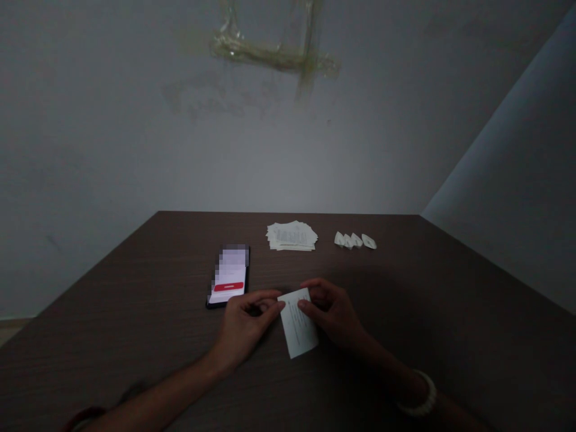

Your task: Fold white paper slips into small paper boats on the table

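A small white sheet of printed paper (298, 330) is held up in front of me, tilted a little, with its lower edge toward me. My left hand (245, 324) pinches its upper left corner between thumb and fingers. At the upper right corner, my right hand (332, 312) grips it with the thumb on the printed face and the fingers behind. Beyond my hands lies a loose stack of similar printed papers (292, 236). To the right of that stack, several small folded white papers (355, 240) sit in a row.
A smartphone (228, 277) with a lit screen and a red button lies just beyond my left hand. The dark wooden table (135, 288) reaches to a grey wall (288, 156) at the back. Another wall surface (517, 180) slants along the right side.
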The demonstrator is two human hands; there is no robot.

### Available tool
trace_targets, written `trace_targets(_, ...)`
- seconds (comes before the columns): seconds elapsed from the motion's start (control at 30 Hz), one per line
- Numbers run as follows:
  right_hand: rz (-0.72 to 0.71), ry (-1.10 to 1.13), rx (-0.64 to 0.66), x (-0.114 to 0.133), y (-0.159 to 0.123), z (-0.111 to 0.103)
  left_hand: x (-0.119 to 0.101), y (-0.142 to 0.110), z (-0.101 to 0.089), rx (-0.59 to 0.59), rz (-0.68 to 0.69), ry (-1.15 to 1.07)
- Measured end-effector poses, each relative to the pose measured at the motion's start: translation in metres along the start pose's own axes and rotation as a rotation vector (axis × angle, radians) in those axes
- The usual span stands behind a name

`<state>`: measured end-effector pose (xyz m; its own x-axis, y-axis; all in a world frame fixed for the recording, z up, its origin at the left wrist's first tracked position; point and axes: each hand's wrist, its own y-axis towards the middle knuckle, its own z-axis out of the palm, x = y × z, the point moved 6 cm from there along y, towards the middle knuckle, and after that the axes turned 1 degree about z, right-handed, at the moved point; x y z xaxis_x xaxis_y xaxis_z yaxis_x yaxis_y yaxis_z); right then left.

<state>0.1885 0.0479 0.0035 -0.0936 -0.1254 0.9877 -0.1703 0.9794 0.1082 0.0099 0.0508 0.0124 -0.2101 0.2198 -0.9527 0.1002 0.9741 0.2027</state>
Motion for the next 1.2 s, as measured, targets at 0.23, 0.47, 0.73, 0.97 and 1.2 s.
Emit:
trace_targets(0.23,-0.006,0.02,0.005,-0.0031,0.0007,0.0008,-0.0003,0.0002,-0.0002,-0.02,0.009,0.002)
trace_targets(0.47,-0.026,-0.001,-0.003,0.0013,-0.0008,0.0001,-0.001,-0.0011,-0.0008,-0.024,-0.001,0.004)
trace_targets(0.73,-0.015,0.023,-0.002,0.0011,-0.0007,0.0001,0.0008,-0.001,0.0003,-0.006,0.003,-0.015)
trace_targets(0.97,-0.023,0.025,-0.008,0.0001,-0.0011,-0.0003,0.0014,-0.0006,-0.0001,-0.019,0.019,-0.009)
trace_targets(1.2,-0.022,0.002,-0.029,0.0016,-0.0017,-0.0007,0.0025,-0.0012,-0.0003,-0.033,0.022,-0.006)
